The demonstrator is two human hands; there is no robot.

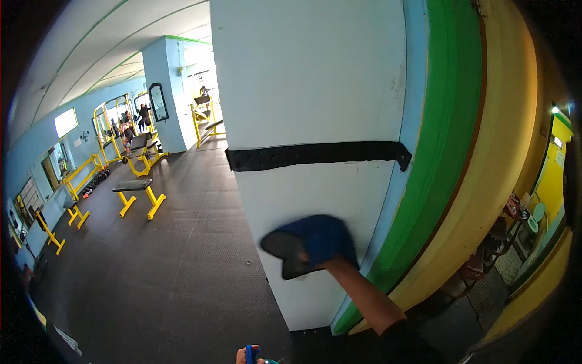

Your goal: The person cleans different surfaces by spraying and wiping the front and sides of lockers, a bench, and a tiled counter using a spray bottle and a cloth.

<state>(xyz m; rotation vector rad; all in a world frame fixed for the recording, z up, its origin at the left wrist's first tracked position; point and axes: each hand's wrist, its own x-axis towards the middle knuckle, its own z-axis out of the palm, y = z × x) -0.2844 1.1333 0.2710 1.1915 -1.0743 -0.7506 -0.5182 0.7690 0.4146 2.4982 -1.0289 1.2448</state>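
My right hand is mostly hidden by a dark and blue cloth, which it grips against the lower part of a white panel. The cloth is smeared by motion, and only a bit of the fingers shows at its lower edge. At the bottom edge of the head view, my left hand is closed around a blue upright piece. A little teal shows beside it; the rest lies below the frame, so its kind is unclear.
A black strap crosses the panel, beside a green and yellow frame. On the left, a dark rubber floor bears a yellow-legged bench and other gym equipment. People are far back. A cluttered passage lies right.
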